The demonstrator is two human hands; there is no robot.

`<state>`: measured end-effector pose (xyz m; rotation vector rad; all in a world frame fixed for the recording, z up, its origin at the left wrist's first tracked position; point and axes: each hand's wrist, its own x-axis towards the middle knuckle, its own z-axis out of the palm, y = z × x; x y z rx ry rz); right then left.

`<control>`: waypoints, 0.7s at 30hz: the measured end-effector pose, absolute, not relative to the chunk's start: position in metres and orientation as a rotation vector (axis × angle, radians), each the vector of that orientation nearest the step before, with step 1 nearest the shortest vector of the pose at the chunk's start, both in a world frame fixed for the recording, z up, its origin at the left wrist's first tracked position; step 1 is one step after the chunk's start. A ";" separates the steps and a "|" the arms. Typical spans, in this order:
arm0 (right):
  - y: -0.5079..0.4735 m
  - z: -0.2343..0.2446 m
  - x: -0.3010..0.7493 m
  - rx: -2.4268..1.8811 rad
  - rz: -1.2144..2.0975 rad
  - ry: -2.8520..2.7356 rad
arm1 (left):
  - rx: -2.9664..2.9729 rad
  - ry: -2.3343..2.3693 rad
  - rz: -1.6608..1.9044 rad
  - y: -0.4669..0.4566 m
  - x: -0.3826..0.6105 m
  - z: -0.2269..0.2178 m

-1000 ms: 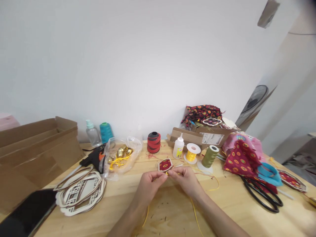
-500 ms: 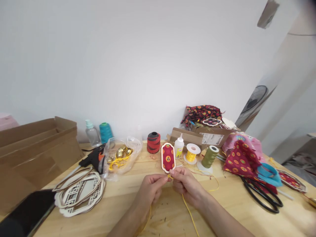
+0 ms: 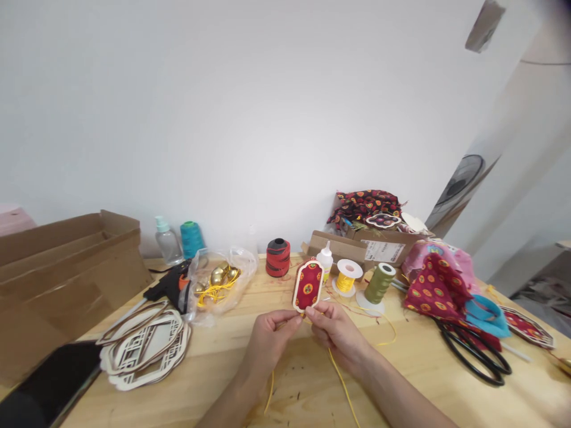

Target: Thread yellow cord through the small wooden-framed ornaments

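Note:
A small wood-framed ornament (image 3: 307, 286) with dark red patterned fabric stands up above my hands, tilted slightly to the right. My right hand (image 3: 332, 326) pinches its lower edge, thumb in front. My left hand (image 3: 276, 333) is closed in a pinch on yellow cord just below the ornament's bottom. One length of yellow cord (image 3: 342, 380) runs down past my right wrist. Another cord end (image 3: 270, 392) dangles under my left hand. The spot where the cord meets the ornament is mostly covered by my fingers.
Behind the ornament stand a red thread spool (image 3: 278, 259), a glue bottle (image 3: 325, 257), a yellow cord spool (image 3: 347, 277) and a green thread cone (image 3: 379, 284). Left lie wooden frames (image 3: 147, 351), a glue gun (image 3: 167, 285) and a bag of bells (image 3: 220, 279). Right are black scissors (image 3: 477, 356).
The ornament has tilted to the right and turned a little. My left fingers have shifted slightly left, away from the right hand. The cord end under my left hand hangs differently.

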<state>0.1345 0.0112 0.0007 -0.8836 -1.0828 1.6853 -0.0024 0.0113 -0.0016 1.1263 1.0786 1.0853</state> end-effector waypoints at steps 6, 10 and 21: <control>0.011 -0.001 0.133 -0.911 1.635 -1.071 | 1.420 1.100 1.185 0.009 -0.004 -0.006; 0.013 -0.002 0.132 -1.012 1.564 -1.004 | 1.459 1.076 1.150 0.008 -0.003 -0.004; 0.013 0.000 0.131 -1.097 1.550 -0.948 | 1.417 1.046 1.053 0.012 -0.002 -0.005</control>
